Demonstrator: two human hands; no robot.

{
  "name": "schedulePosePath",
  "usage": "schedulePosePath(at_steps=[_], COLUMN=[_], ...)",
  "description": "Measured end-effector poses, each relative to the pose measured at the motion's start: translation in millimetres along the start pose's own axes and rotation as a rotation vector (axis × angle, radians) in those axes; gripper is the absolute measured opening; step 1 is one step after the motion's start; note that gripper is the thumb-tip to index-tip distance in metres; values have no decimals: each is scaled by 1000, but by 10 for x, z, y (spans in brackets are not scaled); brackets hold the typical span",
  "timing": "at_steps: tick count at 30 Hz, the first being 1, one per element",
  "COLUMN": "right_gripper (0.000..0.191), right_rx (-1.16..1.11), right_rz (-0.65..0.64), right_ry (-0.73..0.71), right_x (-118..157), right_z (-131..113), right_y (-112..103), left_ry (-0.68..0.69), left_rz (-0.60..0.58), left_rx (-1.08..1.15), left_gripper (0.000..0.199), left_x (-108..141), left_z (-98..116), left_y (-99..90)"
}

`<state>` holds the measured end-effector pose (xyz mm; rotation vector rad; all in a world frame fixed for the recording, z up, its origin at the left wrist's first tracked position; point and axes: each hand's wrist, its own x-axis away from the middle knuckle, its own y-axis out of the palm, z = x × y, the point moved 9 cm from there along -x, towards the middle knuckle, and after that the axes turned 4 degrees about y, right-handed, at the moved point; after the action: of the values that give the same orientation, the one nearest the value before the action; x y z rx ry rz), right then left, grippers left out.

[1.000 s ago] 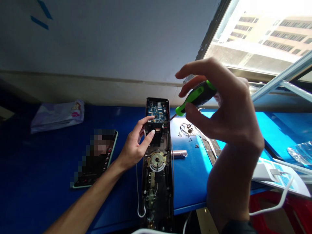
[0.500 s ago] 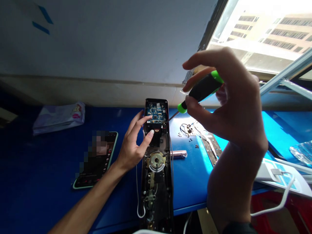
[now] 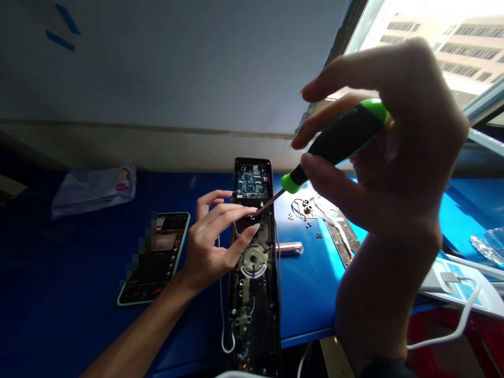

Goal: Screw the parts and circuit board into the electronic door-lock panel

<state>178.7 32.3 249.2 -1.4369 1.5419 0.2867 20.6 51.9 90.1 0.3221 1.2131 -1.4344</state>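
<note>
A long black lock-like housing (image 3: 264,294) stands open towards me, showing a blue circuit board (image 3: 250,181) at its far end and a round metal part (image 3: 253,259) lower down. My right hand (image 3: 405,142) grips a black and green screwdriver (image 3: 342,134), slanted down to the left. Its shaft reaches into the housing just below the board, where the tip meets my left fingertips. My left hand (image 3: 214,236) lies over the housing's left edge, thumb and fingers apart around that spot. Whether a screw sits at the tip is too small to tell.
Left on the blue table (image 3: 157,336) lie a phone (image 3: 167,262) and a tissue pack (image 3: 96,190). To the right are small screws (image 3: 318,235), a wired part (image 3: 306,209), a wrapped cylinder (image 3: 290,249) and a dark plate (image 3: 340,236). A white power strip (image 3: 478,294) lies far right.
The screwdriver tip has moved down and left, from the board's lower right corner to my left fingertips. My left fingers have come down off the board, and my right hand has swung right.
</note>
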Motion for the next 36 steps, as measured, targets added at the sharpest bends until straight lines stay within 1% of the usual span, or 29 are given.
schedulePosePath(at_steps=[3, 6, 8, 12, 15, 17, 20, 21, 22, 23, 25, 27, 29, 31, 33, 34, 36], right_gripper=[32, 25, 26, 37, 40, 38, 30, 26, 25, 26, 37, 40, 42, 45, 47, 47, 46], right_rx=[-8, 7, 7, -66, -96, -89, -8, 41, 78, 95, 168, 270, 335, 368, 391, 390, 357], right_rz=[-37, -47, -71, -100, -74, -23, 95, 122, 127, 123, 38, -83, -196, -258, -298, -309, -318], right_ry=[-62, -47, -28, -57, -69, -93, -84, -50, -29, -43, 62, 154, 227, 244, 252, 260, 276], right_x=[7, 11, 12, 11, 6, 10, 33, 42, 53, 68, 88, 127, 182, 228, 265, 280, 301], right_z=[-40, -13, 13, 24, 40, 21, 10, 33, 50, 44, 177, 340, 505, 610, 681, 707, 734], right_y=[33, 48, 67, 60, 7, -63, -233, -293, -343, -391, -435, -443, -439, -445, -451, -459, -482], left_ry=[-6, 12, 17, -3, -15, 4, 88, 121, 148, 166, 166, 165, 162, 179, 190, 175, 160], left_rz=[5, 17, 26, 34, 37, 46, 64, 52, 13, -45, -207, -378, -561, -751, -930, -1001, -1056], left_rx=[1, 12, 16, 11, -24, -50, -46, -30, -5, 21, 75, 91, 41, -44, -147, -188, -217], left_gripper=[14, 10, 7, 8, 7, 8, 14, 15, 15, 14, 16, 19, 23, 26, 28, 27, 26], left_x=[4, 0, 1, 22, 35, 16, -88, -144, -210, -283, -441, -596, -727, -805, -823, -818, -829], left_z=[-8, 0, -9, -63, -87, -57, 84, 145, 203, 251, 309, 342, 338, 320, 278, 241, 208], left_y=[-1, 4, 6, 11, 5, -17, -64, -59, -23, 40, 242, 497, 790, 1090, 1359, 1471, 1639])
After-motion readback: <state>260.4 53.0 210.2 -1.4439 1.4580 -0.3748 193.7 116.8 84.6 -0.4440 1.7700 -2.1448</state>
